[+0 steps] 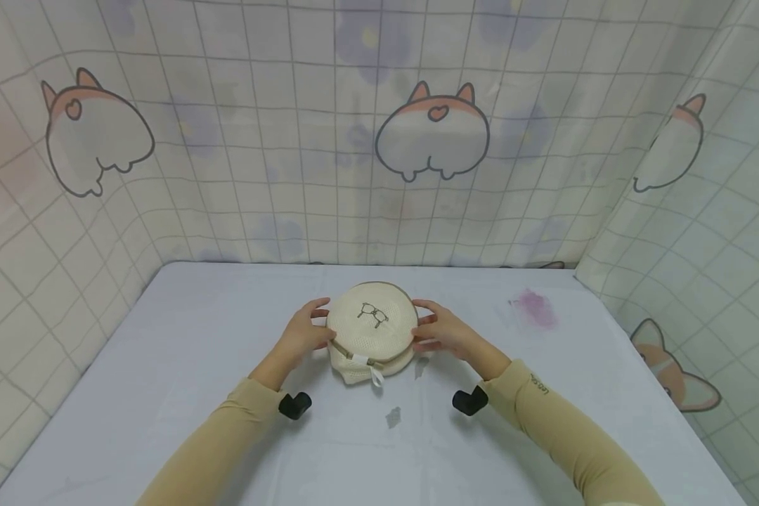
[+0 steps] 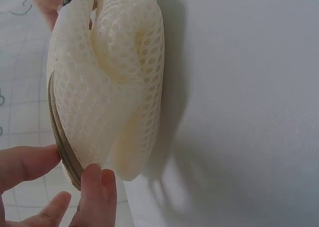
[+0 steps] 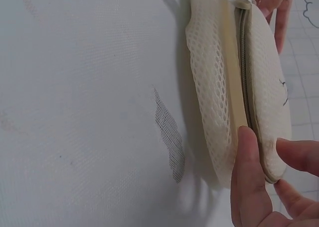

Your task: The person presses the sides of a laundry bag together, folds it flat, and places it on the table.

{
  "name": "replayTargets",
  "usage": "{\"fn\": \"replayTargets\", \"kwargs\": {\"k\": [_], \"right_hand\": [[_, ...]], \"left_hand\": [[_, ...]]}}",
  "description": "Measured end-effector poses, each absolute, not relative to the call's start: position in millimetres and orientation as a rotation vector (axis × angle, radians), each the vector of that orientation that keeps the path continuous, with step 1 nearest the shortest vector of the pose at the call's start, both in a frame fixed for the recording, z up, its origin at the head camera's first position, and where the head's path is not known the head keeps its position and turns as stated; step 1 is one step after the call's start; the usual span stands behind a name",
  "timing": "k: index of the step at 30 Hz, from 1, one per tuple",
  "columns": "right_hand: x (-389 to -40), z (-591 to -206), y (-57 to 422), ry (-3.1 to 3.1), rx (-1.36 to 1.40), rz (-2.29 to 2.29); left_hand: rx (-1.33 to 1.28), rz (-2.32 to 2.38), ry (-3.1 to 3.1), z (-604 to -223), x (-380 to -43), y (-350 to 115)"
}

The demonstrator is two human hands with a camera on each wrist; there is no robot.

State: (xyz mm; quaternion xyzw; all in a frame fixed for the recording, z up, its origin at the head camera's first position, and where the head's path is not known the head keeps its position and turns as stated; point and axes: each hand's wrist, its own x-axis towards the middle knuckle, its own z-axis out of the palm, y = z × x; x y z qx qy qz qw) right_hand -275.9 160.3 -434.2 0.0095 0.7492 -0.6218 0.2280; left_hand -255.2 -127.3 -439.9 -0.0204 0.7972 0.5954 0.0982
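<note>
Head: cream, round mesh pouch (image 1: 373,330) on white-covered table (image 1: 196,393), between left hand (image 1: 303,328) and right hand (image 1: 445,330). Left wrist: thumb and fingers clamped on pouch's rim at brownish zipper band (image 2: 62,137). Right wrist: thumb and fingertips pinch opposite rim.

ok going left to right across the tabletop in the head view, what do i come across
Left hand → cream mesh bag → right hand → pink stain.
</note>
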Motion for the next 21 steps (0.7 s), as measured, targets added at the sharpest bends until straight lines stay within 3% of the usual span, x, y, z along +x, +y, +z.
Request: {"fn": "replayTargets", "kwargs": {"k": [21], "right_hand": [[-276.5,-445.3,157.8,2.184,0.000,-1.763]], "left_hand": [[-0.043,1.768,2.367,-439.6,-251.8,-128.5]]}}
